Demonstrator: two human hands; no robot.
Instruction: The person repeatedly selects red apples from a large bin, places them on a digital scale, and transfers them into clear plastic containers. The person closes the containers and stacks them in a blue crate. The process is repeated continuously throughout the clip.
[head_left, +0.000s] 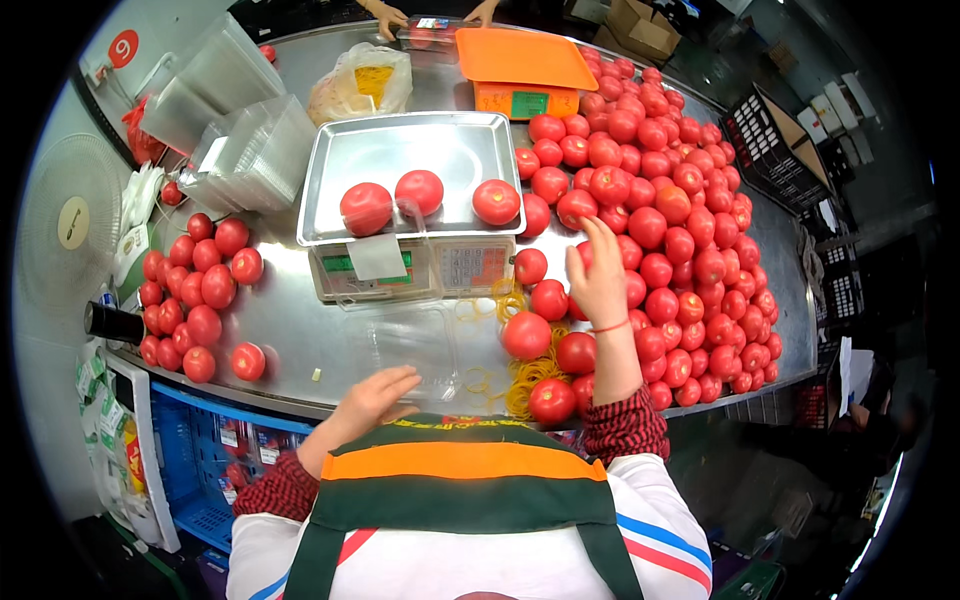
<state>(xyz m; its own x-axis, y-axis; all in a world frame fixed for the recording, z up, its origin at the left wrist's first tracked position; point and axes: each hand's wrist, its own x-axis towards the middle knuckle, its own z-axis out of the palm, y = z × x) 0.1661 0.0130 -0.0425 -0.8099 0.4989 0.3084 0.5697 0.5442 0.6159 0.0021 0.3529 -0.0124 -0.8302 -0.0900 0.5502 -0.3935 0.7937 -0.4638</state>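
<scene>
My right hand (602, 281) reaches over the tomato pile (679, 247), fingers spread, its fingertips by a red tomato (576, 208). Another tomato shows partly behind the fingers. My left hand (375, 401) is at the near left corner of a clear plastic clamshell box (405, 349), fingers extended and gripping nothing that I can see. The box's clear lid stands raised against the front of a digital scale (476, 264). A white slip (377, 257) covers part of the scale's display. On the scale's steel tray (420, 146) lie three tomatoes.
Yellow rubber bands (536, 382) lie among tomatoes near my right forearm. Stacked clear boxes (251, 154) and a smaller tomato group (195, 289) are at left. An orange scale (525, 71) stands at the back, beside another person's hands (386, 16) on a packed box (429, 37).
</scene>
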